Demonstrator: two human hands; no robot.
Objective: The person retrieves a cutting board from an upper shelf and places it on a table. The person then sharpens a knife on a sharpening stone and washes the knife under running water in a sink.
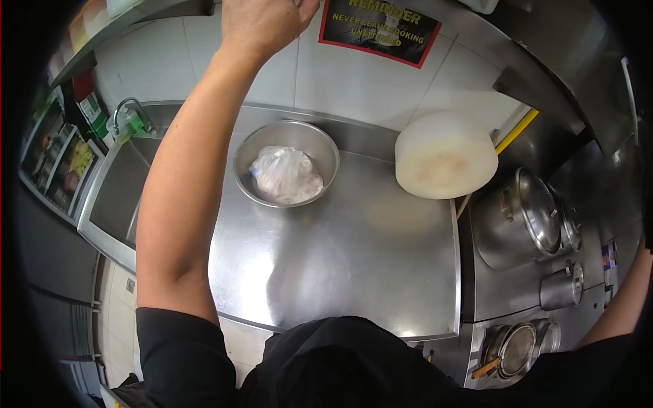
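Near back edge of steel table (340,272): one bowl (328,160), one plastic bag (289,177) inside. Left hand (265,24) raised, partly cropped; right hand out of frame; cannot tell either grip.

A metal sink (126,178) sits at the left end of the steel tabletop (340,272), with a curved tap (128,102) at its back corner and something green (136,125) beside the tap. Toward the right end, a thick round white block (445,160) stands near the white tiled wall (357,81), and a yellow pole (517,132) slants just beside it. Farther right are a large pot (502,231) with a shiny lid (537,211), a smaller pot (559,290) and a round strainer (518,348) with a wooden handle (485,369).
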